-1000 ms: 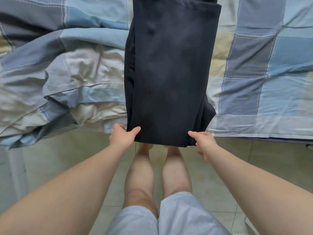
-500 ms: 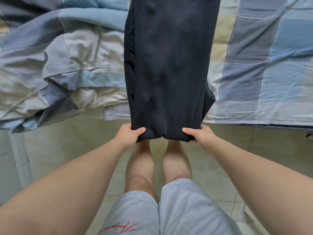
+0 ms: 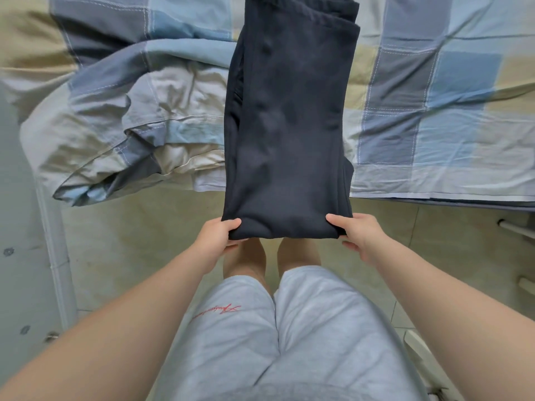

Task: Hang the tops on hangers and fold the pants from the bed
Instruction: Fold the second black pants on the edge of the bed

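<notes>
Here, the left hand (image 3: 217, 233) and right hand (image 3: 356, 230) pinch the near corners of the dark navy folded fabric pants (image 3: 289, 125), which hang off the checked-sheet bed (image 3: 434, 91), probably for another fold.

Checked duvet (image 3: 115, 134) bunched left, overhanging tiled floor (image 3: 139, 235); grey shorts (image 3: 304, 328), red script.

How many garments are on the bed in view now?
1: the dark pants, folded lengthwise on the bed, near end past its edge, gripped by left hand and right hand. More may lie outside the frame.
</notes>
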A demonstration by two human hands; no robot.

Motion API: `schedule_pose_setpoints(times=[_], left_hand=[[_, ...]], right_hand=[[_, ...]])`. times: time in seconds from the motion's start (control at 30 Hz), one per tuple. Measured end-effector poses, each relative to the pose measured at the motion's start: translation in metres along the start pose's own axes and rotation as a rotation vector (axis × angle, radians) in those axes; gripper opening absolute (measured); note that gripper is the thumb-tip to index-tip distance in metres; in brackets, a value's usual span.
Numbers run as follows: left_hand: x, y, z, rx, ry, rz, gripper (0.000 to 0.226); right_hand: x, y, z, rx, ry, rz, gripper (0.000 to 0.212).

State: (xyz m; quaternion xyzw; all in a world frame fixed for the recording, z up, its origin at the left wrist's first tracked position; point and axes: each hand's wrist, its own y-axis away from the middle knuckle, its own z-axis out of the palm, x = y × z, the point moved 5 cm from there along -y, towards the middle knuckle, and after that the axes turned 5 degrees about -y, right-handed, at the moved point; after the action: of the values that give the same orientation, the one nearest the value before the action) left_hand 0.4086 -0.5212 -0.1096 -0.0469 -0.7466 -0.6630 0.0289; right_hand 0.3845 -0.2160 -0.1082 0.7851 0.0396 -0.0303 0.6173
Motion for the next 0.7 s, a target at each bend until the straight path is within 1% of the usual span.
schedule_pose_setpoints(times=[0.1, 0.3, 0.37, 0.43, 0.57, 0.7], left_hand=[[0.018, 0.022, 0.005, 0.023, 0.162, 0.026, 0.017], [0.086, 0.055, 0.010, 0.025, 0.305, 0.187, 0.016], [0.118, 0.057, 0.012, 0.015, 0.334, 0.219, 0.014], [0.151, 0.054, 0.013, 0.018, 0.355, 0.226, 0.014], [0.225, 0.038, 0.018, -0.009, 0.351, 0.237, 0.018], [0.302, 0.023, 0.022, -0.046, 0.286, 0.290, 0.021]], right_hand=[[-0.020, 0.024, -0.007, -0.006, -0.117, -0.039, 0.022], [-0.079, 0.053, -0.026, -0.007, -0.398, -0.135, 0.030], [-0.104, 0.052, -0.026, -0.024, -0.458, -0.152, 0.025], [-0.131, 0.048, -0.024, -0.042, -0.517, -0.158, 0.018], [-0.191, 0.029, -0.019, -0.061, -0.651, -0.165, 0.015], [-0.258, 0.008, -0.015, -0.075, -0.649, -0.209, 0.011]])
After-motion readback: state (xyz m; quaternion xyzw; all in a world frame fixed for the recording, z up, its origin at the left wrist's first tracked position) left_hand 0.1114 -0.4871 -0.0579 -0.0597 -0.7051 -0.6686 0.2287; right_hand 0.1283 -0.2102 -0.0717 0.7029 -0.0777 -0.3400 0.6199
